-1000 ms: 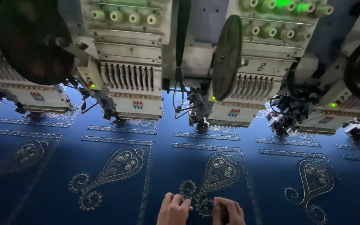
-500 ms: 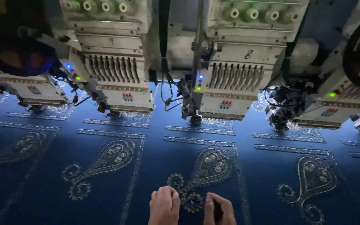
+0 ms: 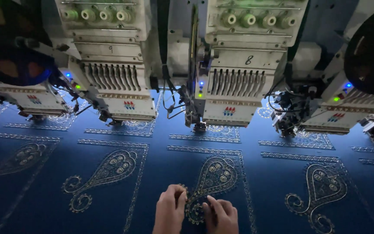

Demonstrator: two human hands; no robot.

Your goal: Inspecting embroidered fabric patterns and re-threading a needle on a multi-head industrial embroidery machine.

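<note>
Both hands now on the paisley motif.
Left hand [image 3: 169, 210] and right hand [image 3: 221, 214] have closed in, fingers pressed onto the embroidered curl [image 3: 194, 212] of blue fabric [image 3: 161, 173].

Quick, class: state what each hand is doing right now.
Left hand: fingers curled, resting on the blue fabric beside the embroidered paisley motif; holds nothing.
Right hand: fingertips pressed on the motif's lower curl; a grip cannot be told.
</note>
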